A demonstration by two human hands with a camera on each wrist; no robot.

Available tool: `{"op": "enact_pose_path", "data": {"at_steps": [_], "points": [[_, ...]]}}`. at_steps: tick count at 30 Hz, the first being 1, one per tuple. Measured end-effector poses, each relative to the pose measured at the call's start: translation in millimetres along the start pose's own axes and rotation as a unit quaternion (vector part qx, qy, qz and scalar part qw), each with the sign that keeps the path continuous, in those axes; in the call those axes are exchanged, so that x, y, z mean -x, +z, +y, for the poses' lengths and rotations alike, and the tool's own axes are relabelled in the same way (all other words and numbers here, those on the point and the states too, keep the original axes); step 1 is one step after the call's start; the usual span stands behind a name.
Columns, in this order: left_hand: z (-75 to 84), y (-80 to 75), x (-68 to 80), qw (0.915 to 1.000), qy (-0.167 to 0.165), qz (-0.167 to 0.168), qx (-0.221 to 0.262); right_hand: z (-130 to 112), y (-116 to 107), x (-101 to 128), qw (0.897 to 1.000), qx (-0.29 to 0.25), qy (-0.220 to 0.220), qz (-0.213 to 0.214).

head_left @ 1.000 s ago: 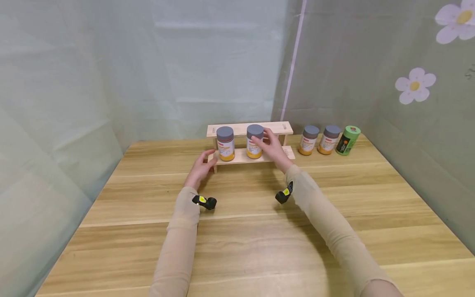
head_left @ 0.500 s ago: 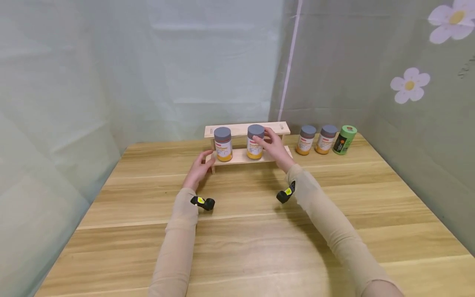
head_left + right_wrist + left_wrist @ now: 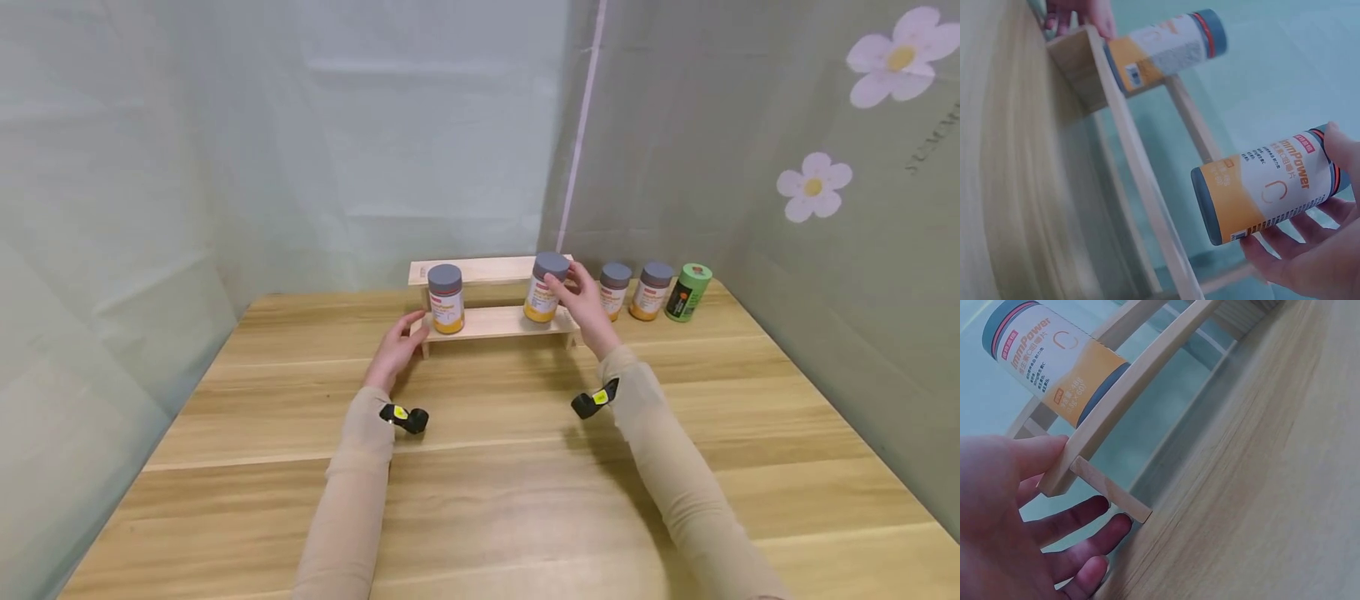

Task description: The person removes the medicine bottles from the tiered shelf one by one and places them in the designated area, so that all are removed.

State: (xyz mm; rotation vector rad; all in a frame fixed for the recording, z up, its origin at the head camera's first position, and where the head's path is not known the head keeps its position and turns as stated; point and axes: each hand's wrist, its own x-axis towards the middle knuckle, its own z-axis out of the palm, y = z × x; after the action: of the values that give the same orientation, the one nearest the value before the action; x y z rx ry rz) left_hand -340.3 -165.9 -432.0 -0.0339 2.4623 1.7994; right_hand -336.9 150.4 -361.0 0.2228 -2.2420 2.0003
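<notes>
A two-tier wooden rack [image 3: 495,322] stands at the back of the table. One vitamin bottle [image 3: 447,302], white and orange with a grey lid, stands upright on the left of its lower shelf. My left hand [image 3: 393,350] holds that shelf's left end, the thumb [image 3: 1041,453] on the wood and the other fingers spread below. My right hand [image 3: 588,310] grips a second vitamin bottle [image 3: 542,298] near its lid, over the right part of the lower shelf. This bottle leans slightly, and the right wrist view shows a gap between its base and the shelf edge [image 3: 1147,181].
Right of the rack stand two more vitamin bottles [image 3: 612,292] [image 3: 649,293], the nearer one partly behind my right hand. Beside them is a green container [image 3: 687,293] with a black label. Pale curtains [image 3: 420,150] hang close behind the table [image 3: 480,500].
My right hand has moved to the right along the lower shelf with its vitamin bottle, which now leans. My left hand keeps its place at the rack's left end. The head view has shifted slightly.
</notes>
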Motion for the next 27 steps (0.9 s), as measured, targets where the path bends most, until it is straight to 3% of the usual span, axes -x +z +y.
{"op": "enact_pose_path", "data": {"at_steps": [5,14,27], "points": [[0.4,-0.5,-0.1,1.0000,0.002,0.006,0.001,0,-18,4,1.000,-0.004,-0.014,0.028],[-1.8,-3.7,-1.7,0.9999,0.001,0.006,-0.010,-1,-47,8,0.999,0.006,0.034,0.035],[-1.6,-2.9,-2.2,0.9999,0.002,0.002,-0.014,10,-78,12,0.998,0.023,0.026,0.047]]}}
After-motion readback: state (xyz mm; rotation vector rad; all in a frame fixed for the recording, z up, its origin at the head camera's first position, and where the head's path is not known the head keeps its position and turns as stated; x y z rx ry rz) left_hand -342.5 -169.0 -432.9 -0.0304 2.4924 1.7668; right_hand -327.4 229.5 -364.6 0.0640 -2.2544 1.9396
